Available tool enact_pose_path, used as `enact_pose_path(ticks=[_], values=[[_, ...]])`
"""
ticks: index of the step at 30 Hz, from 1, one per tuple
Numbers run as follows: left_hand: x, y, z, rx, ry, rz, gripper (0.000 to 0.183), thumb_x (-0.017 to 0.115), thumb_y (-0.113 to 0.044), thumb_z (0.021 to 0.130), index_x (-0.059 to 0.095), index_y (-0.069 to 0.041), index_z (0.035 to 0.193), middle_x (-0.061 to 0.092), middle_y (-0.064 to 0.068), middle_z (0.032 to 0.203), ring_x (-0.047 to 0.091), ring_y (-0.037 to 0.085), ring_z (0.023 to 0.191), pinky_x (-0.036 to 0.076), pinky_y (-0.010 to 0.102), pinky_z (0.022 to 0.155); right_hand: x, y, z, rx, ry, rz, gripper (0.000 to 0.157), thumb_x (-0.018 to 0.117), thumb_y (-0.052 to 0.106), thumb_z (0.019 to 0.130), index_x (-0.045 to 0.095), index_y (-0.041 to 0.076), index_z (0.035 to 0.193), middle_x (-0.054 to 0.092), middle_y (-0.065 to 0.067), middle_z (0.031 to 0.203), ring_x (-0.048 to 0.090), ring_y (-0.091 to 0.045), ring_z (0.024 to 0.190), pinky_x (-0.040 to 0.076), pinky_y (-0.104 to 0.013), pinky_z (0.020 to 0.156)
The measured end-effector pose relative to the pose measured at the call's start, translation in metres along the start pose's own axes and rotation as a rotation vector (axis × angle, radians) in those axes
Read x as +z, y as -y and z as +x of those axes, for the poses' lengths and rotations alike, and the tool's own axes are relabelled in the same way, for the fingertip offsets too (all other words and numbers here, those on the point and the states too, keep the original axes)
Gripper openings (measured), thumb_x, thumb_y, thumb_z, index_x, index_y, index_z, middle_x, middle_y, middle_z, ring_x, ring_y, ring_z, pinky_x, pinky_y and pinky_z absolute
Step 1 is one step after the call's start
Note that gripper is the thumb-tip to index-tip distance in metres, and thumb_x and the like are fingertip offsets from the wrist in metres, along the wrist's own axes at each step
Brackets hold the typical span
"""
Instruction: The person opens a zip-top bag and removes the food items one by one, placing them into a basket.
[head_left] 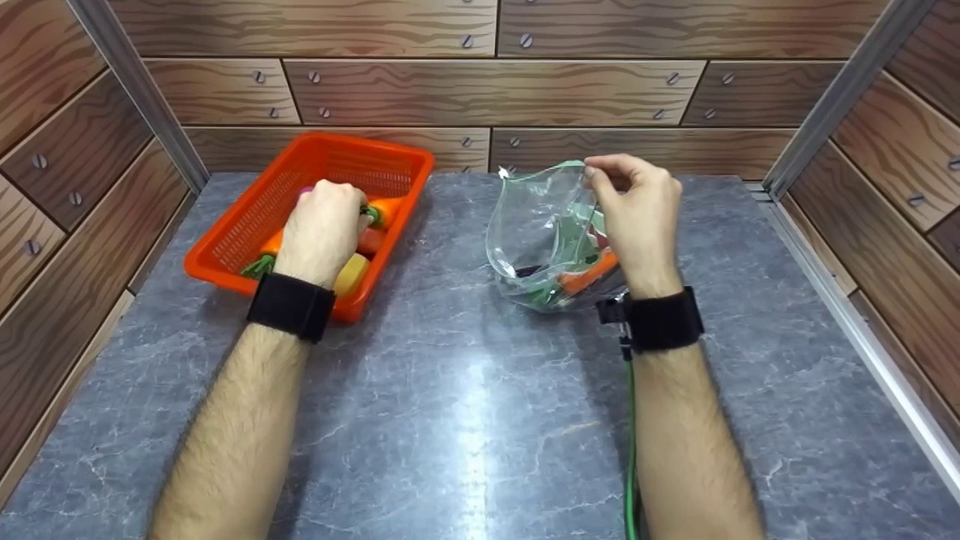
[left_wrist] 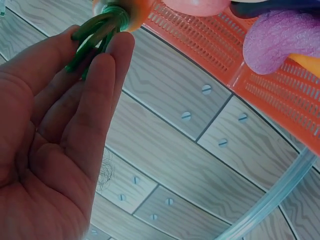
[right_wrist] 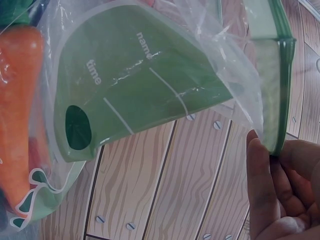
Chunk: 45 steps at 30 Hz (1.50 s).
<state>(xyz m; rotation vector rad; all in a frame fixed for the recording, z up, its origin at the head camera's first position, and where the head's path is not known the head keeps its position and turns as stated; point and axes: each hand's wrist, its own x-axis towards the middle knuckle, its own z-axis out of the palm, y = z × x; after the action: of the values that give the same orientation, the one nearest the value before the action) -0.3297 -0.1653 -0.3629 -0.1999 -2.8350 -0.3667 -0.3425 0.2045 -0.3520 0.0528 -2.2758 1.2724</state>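
My left hand [head_left: 319, 229] reaches into the orange basket [head_left: 420, 161]. Its thumb and fingers pinch the green leafy top [left_wrist: 102, 30] of a toy carrot, whose orange body [head_left: 388, 210] lies by the basket's right wall; most of that body is outside the left wrist view. On the right, a clear zip bag [head_left: 525, 202] stands with its mouth spread, and my right hand [head_left: 637, 206] pinches its green zip edge [right_wrist: 282, 90]. Inside the bag are another toy carrot [head_left: 589, 274] and a dark purple piece [head_left: 529, 271], partly hidden by folds and print.
Other toy produce in the basket includes a yellow piece [head_left: 350, 275], a red piece [head_left: 370, 241] and a purple one [left_wrist: 265, 45]. A green cable [head_left: 631, 450] trails from the right wrist strap. Wood-patterned walls [head_left: 487, 90] enclose the grey tabletop [head_left: 420, 397].
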Motion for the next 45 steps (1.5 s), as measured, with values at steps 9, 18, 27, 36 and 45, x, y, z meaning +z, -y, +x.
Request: enact_pose_path(ticks=[9, 18, 27, 36, 45], values=[[-0.002, 0.002, -0.004, -0.022, -0.045, 0.006, 0.023, 0.073, -0.007, 0.112, 0.083, 0.004, 0.095, 0.079, 0.023, 0.093, 0.085, 0.053, 0.097, 0.073, 0.063, 0.085, -0.001, 0.000, 0.000, 0.005, -0.002, -0.008, 0.015, 0.083, 0.015, 0.110, 0.093, 0.013, 0.122, 0.092, -0.012, 0.111, 0.073, 0.006, 0.082, 0.056, -0.012, 0.073], [-0.005, 0.005, -0.008, -0.056, -0.057, -0.026, 0.031, 0.069, -0.008, 0.113, 0.078, 0.004, 0.087, 0.065, 0.017, 0.085, 0.083, 0.050, 0.085, 0.072, 0.063, 0.076, -0.001, 0.002, -0.001, 0.005, -0.004, -0.027, 0.015, 0.083, 0.016, 0.111, 0.093, 0.015, 0.122, 0.092, -0.010, 0.110, 0.072, 0.005, 0.083, 0.054, -0.013, 0.072], [-0.009, 0.001, -0.011, -0.078, -0.041, -0.010, 0.031, 0.074, -0.015, 0.114, 0.080, 0.010, 0.098, 0.074, 0.023, 0.091, 0.085, 0.054, 0.090, 0.073, 0.064, 0.079, 0.001, 0.002, 0.000, 0.003, 0.000, -0.016, 0.015, 0.083, 0.014, 0.110, 0.092, 0.013, 0.123, 0.092, -0.011, 0.111, 0.073, 0.004, 0.084, 0.056, -0.012, 0.073], [0.006, 0.003, -0.006, -0.041, 0.032, 0.109, 0.027, 0.080, -0.015, 0.108, 0.083, 0.010, 0.101, 0.083, 0.033, 0.105, 0.084, 0.058, 0.099, 0.072, 0.068, 0.088, 0.001, 0.001, 0.000, -0.002, 0.000, -0.016, 0.015, 0.082, 0.013, 0.111, 0.093, 0.012, 0.122, 0.092, -0.011, 0.111, 0.071, 0.006, 0.082, 0.056, -0.012, 0.073], [0.002, -0.003, -0.008, -0.015, 0.046, 0.078, 0.023, 0.075, -0.014, 0.110, 0.083, 0.007, 0.104, 0.083, 0.030, 0.104, 0.083, 0.056, 0.099, 0.071, 0.068, 0.091, 0.001, 0.001, 0.000, -0.010, -0.002, -0.026, 0.016, 0.082, 0.014, 0.111, 0.093, 0.013, 0.122, 0.092, -0.011, 0.110, 0.073, 0.008, 0.083, 0.054, -0.012, 0.072]])
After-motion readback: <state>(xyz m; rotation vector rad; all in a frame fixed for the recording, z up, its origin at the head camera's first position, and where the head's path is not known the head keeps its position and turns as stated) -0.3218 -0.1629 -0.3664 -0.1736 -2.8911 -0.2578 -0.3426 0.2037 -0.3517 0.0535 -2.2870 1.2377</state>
